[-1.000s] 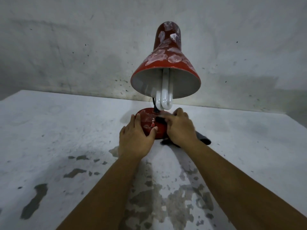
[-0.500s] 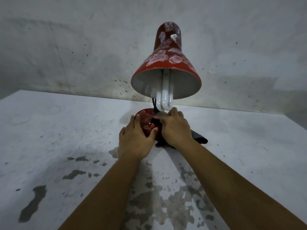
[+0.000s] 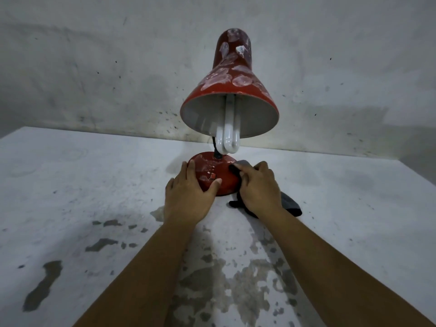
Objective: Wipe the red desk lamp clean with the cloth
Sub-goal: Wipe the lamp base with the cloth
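This looks like a bare, rough utility space, perhaps a storeroom or an unfinished back room, though nothing fixes it to one kind of building. The wall (image 3: pixel 94 74) is unpainted grey plaster or cement, blotched with darker patches and peppered with small black specks. The table (image 3: pixel 70 185) in front of it has a whitish coating that is worn and flaking, with dark grey patches showing through near the front edge. The light is dim and uneven, and no furniture, shelves or windows show in view.
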